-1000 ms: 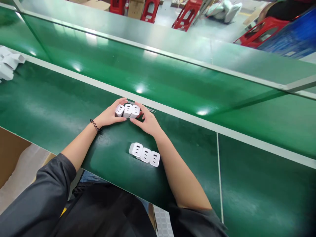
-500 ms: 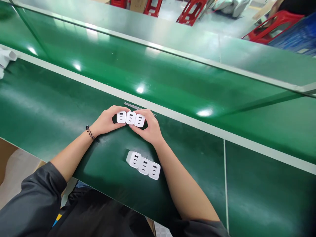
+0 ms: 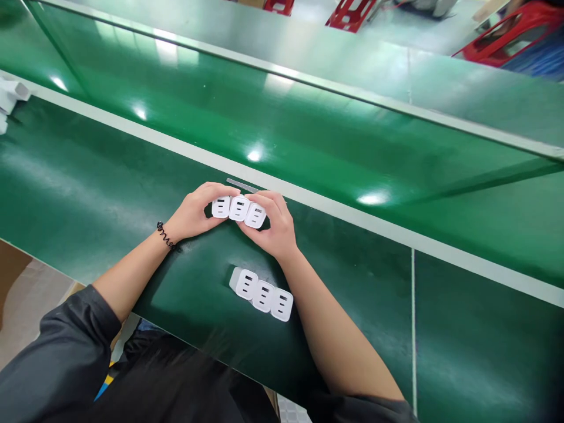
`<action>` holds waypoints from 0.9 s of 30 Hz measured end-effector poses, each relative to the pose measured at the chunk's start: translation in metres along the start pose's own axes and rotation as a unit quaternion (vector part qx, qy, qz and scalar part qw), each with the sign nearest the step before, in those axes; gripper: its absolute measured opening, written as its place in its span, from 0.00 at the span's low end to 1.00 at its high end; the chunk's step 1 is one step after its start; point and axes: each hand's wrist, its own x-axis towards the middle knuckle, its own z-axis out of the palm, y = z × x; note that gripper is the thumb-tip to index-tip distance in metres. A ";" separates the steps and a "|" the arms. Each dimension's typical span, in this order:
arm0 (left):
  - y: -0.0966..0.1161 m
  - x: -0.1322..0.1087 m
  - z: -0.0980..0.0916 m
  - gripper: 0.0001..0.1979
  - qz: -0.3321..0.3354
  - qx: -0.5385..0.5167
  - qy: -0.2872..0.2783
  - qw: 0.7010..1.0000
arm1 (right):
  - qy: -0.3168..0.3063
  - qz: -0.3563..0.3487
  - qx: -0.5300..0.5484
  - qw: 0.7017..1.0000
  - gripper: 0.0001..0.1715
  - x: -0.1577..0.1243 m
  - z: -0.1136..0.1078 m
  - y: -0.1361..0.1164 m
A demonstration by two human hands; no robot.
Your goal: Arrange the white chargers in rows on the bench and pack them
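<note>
Three white slotted blocks [image 3: 239,208] sit side by side between my hands, their slotted faces toward the camera. My left hand [image 3: 197,210] is closed round the left end of this row, thumb below and fingers above. Round the right end, my right hand [image 3: 274,226] is closed in the same way. Nearer to me on the green table [image 3: 198,294] lies another row of three white slotted blocks [image 3: 263,295], slanting down to the right. Behind my hands is a thin metallic strip [image 3: 240,184], partly hidden by my right hand.
A pale rail [image 3: 352,221] runs behind the hands, with a glossy green panel [image 3: 308,141] beyond it. White objects [image 3: 9,100] lie at the far left edge. Red stools [image 3: 351,14] stand in the background.
The view has shifted slightly, so the background sits higher in the picture. Both hands still hold the row, and its right block now appears a little lower against the middle one.
</note>
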 end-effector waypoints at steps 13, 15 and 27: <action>0.000 0.000 -0.001 0.19 -0.001 0.012 -0.005 1.000 | 0.016 -0.022 -0.006 1.000 0.24 0.001 0.001 0.001; 0.001 0.000 -0.002 0.19 -0.017 0.007 -0.015 1.000 | 0.008 -0.014 -0.005 1.000 0.24 0.001 0.001 0.001; 0.002 0.000 -0.008 0.22 -0.121 -0.008 -0.085 0.989 | -0.044 0.036 0.057 0.997 0.19 0.001 0.001 0.002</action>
